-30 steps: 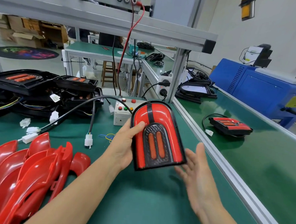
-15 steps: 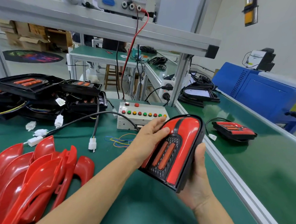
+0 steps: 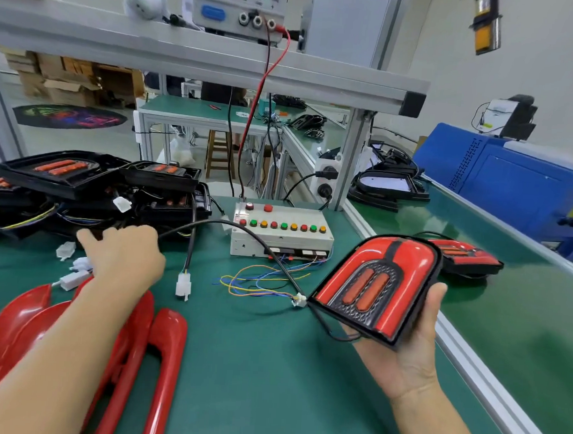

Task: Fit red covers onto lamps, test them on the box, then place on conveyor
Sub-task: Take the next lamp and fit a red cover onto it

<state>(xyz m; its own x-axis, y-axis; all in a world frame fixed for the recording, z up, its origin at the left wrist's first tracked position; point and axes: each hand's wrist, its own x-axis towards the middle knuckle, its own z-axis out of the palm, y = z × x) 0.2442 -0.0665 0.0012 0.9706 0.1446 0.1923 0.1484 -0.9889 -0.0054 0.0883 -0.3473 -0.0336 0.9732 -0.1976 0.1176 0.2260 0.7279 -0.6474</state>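
My right hand (image 3: pixel 407 352) holds a lamp with a red cover (image 3: pixel 379 284) from below, tilted up, over the mat's right side. Its black cable runs left and back across the mat to a white plug (image 3: pixel 183 286). My left hand (image 3: pixel 127 258) has its fingers apart and holds nothing, over the white connectors (image 3: pixel 73 277) at the left. The white test box (image 3: pixel 279 231) with coloured buttons sits at the back centre. A second covered lamp (image 3: pixel 465 259) lies on the green conveyor (image 3: pixel 522 322).
Loose red covers (image 3: pixel 138 351) are piled at the front left. Black uncovered lamps (image 3: pixel 81 183) with wiring are stacked at the back left. Thin coloured wires (image 3: pixel 258 281) trail from the box. An aluminium rail (image 3: pixel 489 376) divides mat and conveyor. A blue machine (image 3: pixel 519 182) stands beyond the belt.
My left hand has let go of the lamp and moved left toward the white connectors. The lamp has shifted right, now held in my right hand alone.
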